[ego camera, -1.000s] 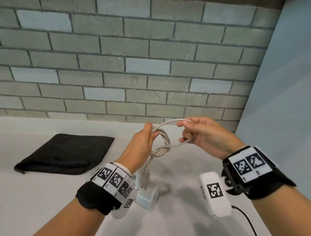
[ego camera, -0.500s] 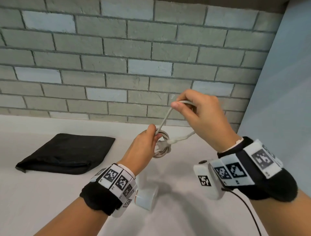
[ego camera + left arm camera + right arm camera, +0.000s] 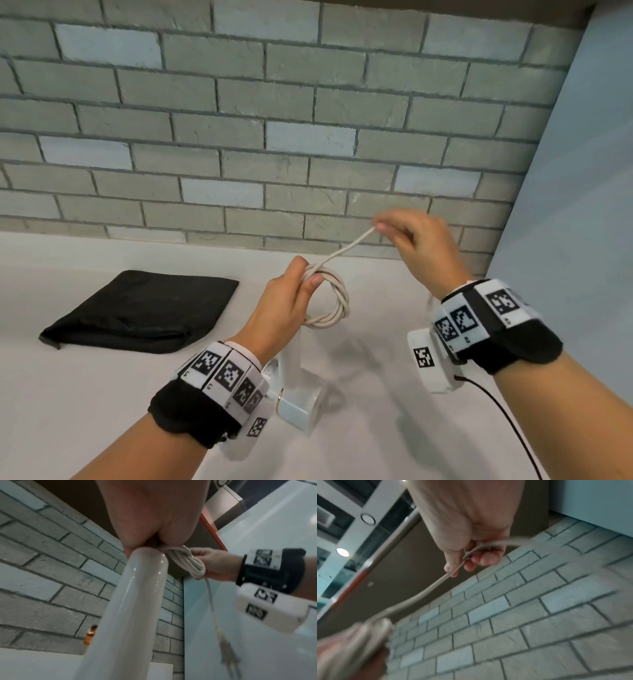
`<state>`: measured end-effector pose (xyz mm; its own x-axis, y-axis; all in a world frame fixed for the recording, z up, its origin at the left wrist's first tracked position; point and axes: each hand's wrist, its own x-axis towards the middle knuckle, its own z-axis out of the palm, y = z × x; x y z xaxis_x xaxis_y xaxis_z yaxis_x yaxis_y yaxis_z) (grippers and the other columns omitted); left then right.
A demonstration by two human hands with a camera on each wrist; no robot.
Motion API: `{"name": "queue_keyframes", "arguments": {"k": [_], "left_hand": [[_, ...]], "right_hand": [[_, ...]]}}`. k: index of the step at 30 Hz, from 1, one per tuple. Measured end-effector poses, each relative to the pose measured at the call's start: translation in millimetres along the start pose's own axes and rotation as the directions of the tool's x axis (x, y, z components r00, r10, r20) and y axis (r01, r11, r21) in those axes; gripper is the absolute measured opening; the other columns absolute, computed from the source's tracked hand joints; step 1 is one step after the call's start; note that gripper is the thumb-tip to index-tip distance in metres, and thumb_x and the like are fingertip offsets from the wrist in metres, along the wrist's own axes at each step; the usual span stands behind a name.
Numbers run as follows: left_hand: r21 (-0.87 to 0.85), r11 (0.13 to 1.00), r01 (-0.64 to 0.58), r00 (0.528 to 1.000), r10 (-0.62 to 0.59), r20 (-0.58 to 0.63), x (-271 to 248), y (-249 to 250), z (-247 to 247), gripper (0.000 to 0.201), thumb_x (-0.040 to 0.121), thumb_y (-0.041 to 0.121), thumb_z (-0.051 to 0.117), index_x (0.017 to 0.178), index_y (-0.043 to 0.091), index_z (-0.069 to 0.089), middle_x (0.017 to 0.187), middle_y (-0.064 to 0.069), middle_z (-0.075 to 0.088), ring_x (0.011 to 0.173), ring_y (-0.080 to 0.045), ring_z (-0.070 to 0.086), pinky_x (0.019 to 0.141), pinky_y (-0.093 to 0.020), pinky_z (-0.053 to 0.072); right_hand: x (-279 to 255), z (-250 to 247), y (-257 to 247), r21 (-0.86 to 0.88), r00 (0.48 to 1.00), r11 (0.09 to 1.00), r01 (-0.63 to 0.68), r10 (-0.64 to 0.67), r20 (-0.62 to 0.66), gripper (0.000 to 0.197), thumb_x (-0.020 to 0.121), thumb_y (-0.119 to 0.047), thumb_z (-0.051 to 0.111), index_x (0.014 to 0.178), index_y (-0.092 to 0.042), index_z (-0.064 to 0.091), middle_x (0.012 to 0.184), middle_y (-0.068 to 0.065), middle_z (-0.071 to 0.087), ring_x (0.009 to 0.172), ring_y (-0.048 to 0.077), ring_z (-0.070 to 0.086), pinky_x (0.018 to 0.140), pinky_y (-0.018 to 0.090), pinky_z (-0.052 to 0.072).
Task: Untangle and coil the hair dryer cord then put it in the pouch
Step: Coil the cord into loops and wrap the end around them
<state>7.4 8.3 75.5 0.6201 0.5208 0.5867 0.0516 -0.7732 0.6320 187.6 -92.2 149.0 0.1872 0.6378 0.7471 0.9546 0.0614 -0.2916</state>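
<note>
My left hand (image 3: 308, 278) grips a small coil of the beige cord (image 3: 337, 301) in the air over the table. The white hair dryer (image 3: 296, 401) hangs under that hand; its handle (image 3: 130, 601) fills the left wrist view. My right hand (image 3: 378, 226) pinches a taut strand of the cord (image 3: 346, 250) up and to the right of the coil. The thumb and fingertips (image 3: 452, 568) nip the cord (image 3: 428, 589). The plug (image 3: 228, 651) dangles below the right hand (image 3: 216, 563). The black pouch (image 3: 137, 308) lies flat on the left.
A white table (image 3: 85, 411) runs back to a grey brick wall (image 3: 274, 137). A pale blue panel (image 3: 582, 205) closes off the right side. A thin black cable (image 3: 496, 407) trails from the right wrist camera.
My right hand rose from beside the coil and went right, drawing a strand out taut. The plug end left its place under the left hand. The left hand kept its hold.
</note>
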Motion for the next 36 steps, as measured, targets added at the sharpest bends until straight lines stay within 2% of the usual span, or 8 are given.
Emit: {"name": "queue_keyframes", "arguments": {"k": [4, 8, 12, 17, 21, 24, 28, 36], "left_hand": [[-0.024, 1.0, -0.006, 1.0, 0.006, -0.022, -2.6, -0.2, -0.3, 0.027, 0.095, 0.03, 0.038, 0.086, 0.005, 0.042, 0.054, 0.005, 0.038, 0.048, -0.009, 0.038, 0.046, -0.018, 0.029], [-0.01, 1.0, 0.001, 1.0, -0.002, -0.028, -0.5, 0.1, 1.0, 0.028, 0.095, 0.031, 0.038, 0.088, 0.004, 0.043, 0.056, 0.004, 0.042, 0.051, -0.01, 0.04, 0.047, -0.019, 0.031], [-0.004, 1.0, 0.011, 0.998, -0.011, -0.064, 1.5, -1.7, 3.3, 0.026, 0.094, 0.031, 0.039, 0.085, 0.006, 0.042, 0.056, 0.004, 0.043, 0.054, -0.011, 0.043, 0.048, -0.018, 0.033], [0.004, 1.0, 0.016, 0.999, -0.016, -0.032, 2.3, 3.1, 5.4, 0.023, 0.095, 0.029, 0.039, 0.086, 0.007, 0.042, 0.057, 0.007, 0.045, 0.05, -0.004, 0.046, 0.046, -0.013, 0.035], [0.016, 1.0, 0.016, 1.0, -0.016, -0.027, 4.0, 3.8, 5.8, 0.022, 0.095, 0.028, 0.039, 0.088, 0.007, 0.042, 0.056, 0.007, 0.045, 0.051, -0.004, 0.047, 0.045, -0.013, 0.035], [0.024, 1.0, 0.015, 1.0, -0.014, -0.026, 4.1, 4.1, 6.8, 0.02, 0.095, 0.027, 0.039, 0.086, 0.009, 0.04, 0.056, 0.007, 0.045, 0.05, -0.002, 0.047, 0.045, -0.013, 0.035], [0.012, 1.0, 0.025, 0.999, -0.024, -0.048, 5.5, 5.0, 7.9, 0.022, 0.095, 0.03, 0.038, 0.085, 0.011, 0.038, 0.055, 0.005, 0.044, 0.046, -0.004, 0.045, 0.043, -0.014, 0.035], [0.033, 0.999, 0.018, 0.996, -0.015, -0.085, 9.3, -1.8, 8.7, 0.02, 0.094, 0.03, 0.04, 0.085, 0.013, 0.038, 0.055, 0.008, 0.045, 0.051, 0.0, 0.051, 0.045, -0.013, 0.036]], "right_hand": [[-28.4, 31.5, 20.3, 0.009, 0.974, 0.997, -0.082, 0.078, 0.211, 0.015, 0.087, -0.015, 0.058, 0.092, -0.009, 0.07, 0.085, 0.005, 0.067, 0.076, 0.019, 0.059, 0.071, 0.032, 0.045], [-40.6, 47.6, 7.4, 0.151, 0.972, 0.982, -0.111, 0.075, 0.224, 0.021, 0.086, -0.01, 0.056, 0.104, -0.012, 0.066, 0.091, 0.005, 0.065, 0.079, 0.013, 0.059, 0.071, 0.01, 0.04], [-47.2, 46.4, -19.3, 0.249, 0.938, 0.944, -0.216, 0.131, 0.32, 0.037, 0.094, -0.033, 0.04, 0.124, -0.018, 0.055, 0.109, 0.004, 0.067, 0.096, 0.014, 0.062, 0.089, 0.023, 0.045], [-50.1, 50.7, -31.8, 0.356, 0.896, 0.859, -0.369, 0.225, 0.384, 0.023, 0.084, -0.025, 0.062, 0.103, -0.013, 0.06, 0.083, 0.01, 0.07, 0.077, 0.022, 0.066, 0.075, 0.035, 0.052], [-51.4, 53.7, -32.6, 0.539, 0.854, 0.675, -0.503, 0.292, 0.431, 0.02, 0.086, -0.006, 0.057, 0.105, 0.0, 0.057, 0.087, 0.024, 0.068, 0.082, 0.031, 0.067, 0.076, 0.036, 0.054], [-51.2, 53.0, -36.6, 0.662, 0.809, 0.466, -0.587, 0.308, 0.501, 0.021, 0.088, -0.003, 0.052, 0.108, 0.004, 0.054, 0.08, 0.014, 0.065, 0.07, 0.016, 0.064, 0.067, 0.021, 0.053], [-47.8, 50.0, -40.4, 0.727, 0.76, 0.236, -0.645, 0.298, 0.577, 0.007, 0.089, -0.007, 0.049, 0.092, -0.005, 0.055, 0.064, 0.001, 0.056, 0.058, 0.01, 0.054, 0.071, 0.028, 0.046], [-50.0, 47.0, -38.6, 0.585, 0.8, 0.547, -0.599, 0.383, 0.462, 0.033, 0.08, 0.006, 0.058, 0.111, -0.006, 0.055, 0.111, 0.016, 0.047, 0.09, 0.029, 0.06, 0.072, 0.041, 0.059]]}}
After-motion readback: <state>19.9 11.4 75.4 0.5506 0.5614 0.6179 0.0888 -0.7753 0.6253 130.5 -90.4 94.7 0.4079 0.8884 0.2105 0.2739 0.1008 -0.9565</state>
